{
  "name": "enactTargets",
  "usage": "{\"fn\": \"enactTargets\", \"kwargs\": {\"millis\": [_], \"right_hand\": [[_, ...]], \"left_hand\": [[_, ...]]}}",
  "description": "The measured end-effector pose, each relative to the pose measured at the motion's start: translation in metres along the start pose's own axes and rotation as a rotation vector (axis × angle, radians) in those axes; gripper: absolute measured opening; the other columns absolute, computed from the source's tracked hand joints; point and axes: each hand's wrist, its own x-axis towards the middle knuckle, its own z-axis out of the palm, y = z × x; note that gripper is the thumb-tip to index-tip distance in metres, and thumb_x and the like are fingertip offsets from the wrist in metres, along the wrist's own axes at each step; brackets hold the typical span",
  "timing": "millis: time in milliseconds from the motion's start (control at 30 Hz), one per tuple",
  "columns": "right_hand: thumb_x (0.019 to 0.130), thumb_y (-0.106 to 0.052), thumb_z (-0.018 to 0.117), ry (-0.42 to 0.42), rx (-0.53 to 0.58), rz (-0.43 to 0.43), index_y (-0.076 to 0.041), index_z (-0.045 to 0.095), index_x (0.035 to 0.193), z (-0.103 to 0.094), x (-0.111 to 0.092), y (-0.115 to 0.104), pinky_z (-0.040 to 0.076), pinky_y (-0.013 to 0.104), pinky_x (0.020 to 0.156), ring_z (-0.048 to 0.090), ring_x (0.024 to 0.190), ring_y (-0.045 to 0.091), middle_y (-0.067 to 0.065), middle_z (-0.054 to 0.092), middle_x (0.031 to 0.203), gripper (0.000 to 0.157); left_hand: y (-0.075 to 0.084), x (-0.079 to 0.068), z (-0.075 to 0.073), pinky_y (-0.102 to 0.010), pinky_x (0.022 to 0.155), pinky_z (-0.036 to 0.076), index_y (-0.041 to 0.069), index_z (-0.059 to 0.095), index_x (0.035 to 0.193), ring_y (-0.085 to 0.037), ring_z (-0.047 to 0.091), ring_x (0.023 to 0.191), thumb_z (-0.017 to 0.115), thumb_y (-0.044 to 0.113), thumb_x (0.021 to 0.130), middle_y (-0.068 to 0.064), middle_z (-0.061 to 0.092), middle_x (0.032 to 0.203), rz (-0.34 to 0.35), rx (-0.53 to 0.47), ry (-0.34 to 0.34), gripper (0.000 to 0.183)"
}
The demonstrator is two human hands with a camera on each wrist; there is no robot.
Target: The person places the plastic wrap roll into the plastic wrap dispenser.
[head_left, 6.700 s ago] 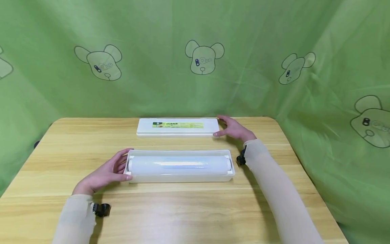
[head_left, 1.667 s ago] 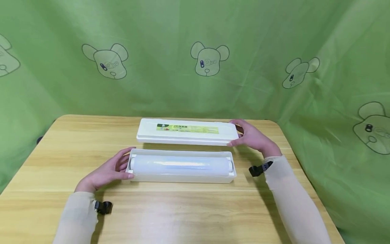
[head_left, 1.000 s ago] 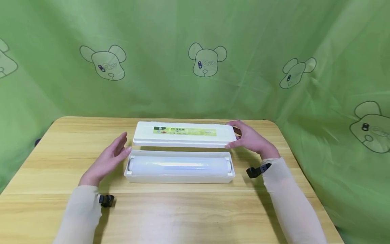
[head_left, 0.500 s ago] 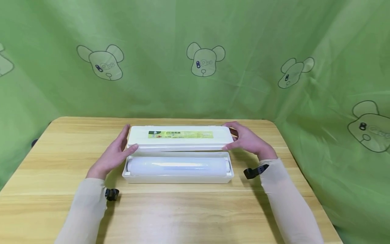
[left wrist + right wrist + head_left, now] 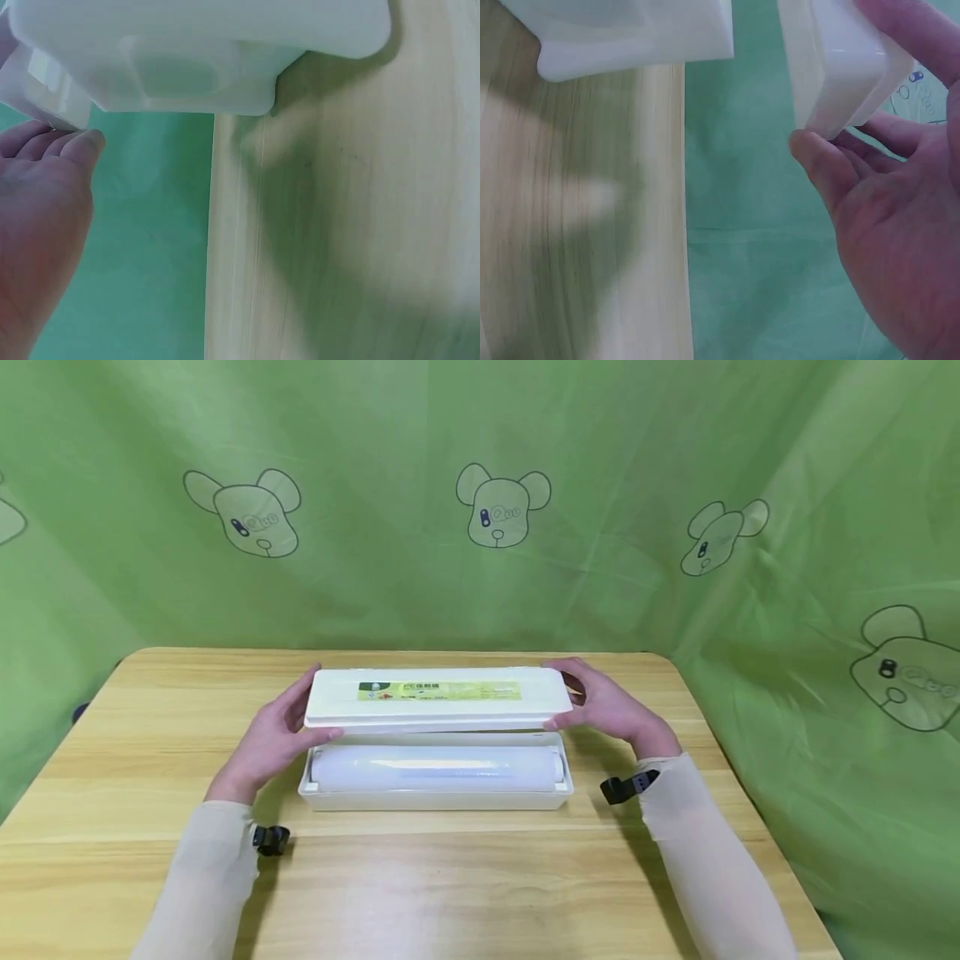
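A long white lid (image 5: 438, 703) with a yellow-green label hangs just above the far side of an open white box (image 5: 435, 800). Inside that box lies a roll of plastic wrap (image 5: 438, 768) with a bright sheen. My left hand (image 5: 266, 735) grips the lid's left end, thumb at the front edge and fingers behind. At the opposite end my right hand (image 5: 611, 706) holds the lid the same way. From the right wrist, the lid's end (image 5: 855, 67) shows between thumb and fingers, apart from the box (image 5: 637, 37). The left wrist view has the box (image 5: 195, 45) close to the camera.
The box stands on a wooden table (image 5: 450, 885). Behind and at the sides hangs a green curtain (image 5: 375, 568) with bear-head prints, close to the table's far edge. Both wrists carry a small black camera (image 5: 272, 840).
My right hand has lifted the lid from the table's back and brought it nearer the box. My left hand has let go of the box and taken the lid's left end.
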Motion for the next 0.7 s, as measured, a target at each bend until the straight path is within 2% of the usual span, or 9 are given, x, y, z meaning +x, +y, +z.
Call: {"fn": "enactTargets", "kwargs": {"millis": [167, 333, 467, 700], "right_hand": [[0.074, -0.012, 0.087, 0.047, -0.020, -0.038, -0.008, 0.034, 0.151, 0.002, -0.007, -0.006, 0.029, 0.041, 0.114, 0.035, 0.138, 0.026, 0.007, 0.037, 0.151, 0.093], [0.075, -0.009, 0.086, 0.057, -0.011, -0.077, -0.004, 0.037, 0.149, 0.006, -0.012, -0.014, 0.031, 0.038, 0.114, 0.038, 0.136, 0.027, 0.011, 0.039, 0.148, 0.089], [0.076, -0.007, 0.085, 0.043, 0.003, -0.103, -0.001, 0.031, 0.151, 0.009, -0.017, -0.015, 0.031, 0.032, 0.113, 0.036, 0.138, 0.028, 0.013, 0.035, 0.150, 0.093], [0.076, -0.002, 0.084, 0.040, 0.007, -0.157, -0.003, 0.028, 0.153, 0.013, -0.027, -0.012, 0.028, 0.023, 0.112, 0.030, 0.141, 0.030, 0.015, 0.029, 0.154, 0.095]], "left_hand": [[0.003, -0.004, -0.001, -0.015, 0.105, 0.035, 0.010, 0.016, 0.157, -0.032, 0.026, 0.143, 0.079, 0.007, 0.083, -0.014, 0.019, 0.160, 0.026, -0.085, 0.001, 0.097], [0.005, -0.007, -0.003, -0.018, 0.102, 0.040, 0.005, 0.016, 0.156, -0.035, 0.032, 0.139, 0.077, 0.003, 0.083, -0.018, 0.020, 0.159, 0.040, -0.111, 0.003, 0.095], [0.005, -0.009, -0.004, -0.019, 0.100, 0.042, 0.005, 0.016, 0.156, -0.035, 0.034, 0.138, 0.076, 0.002, 0.083, -0.019, 0.019, 0.159, 0.051, -0.106, 0.007, 0.094], [0.006, -0.012, -0.004, -0.019, 0.102, 0.040, 0.007, 0.019, 0.156, -0.035, 0.029, 0.141, 0.076, -0.003, 0.082, -0.019, 0.018, 0.160, 0.068, -0.121, 0.005, 0.094]]}}
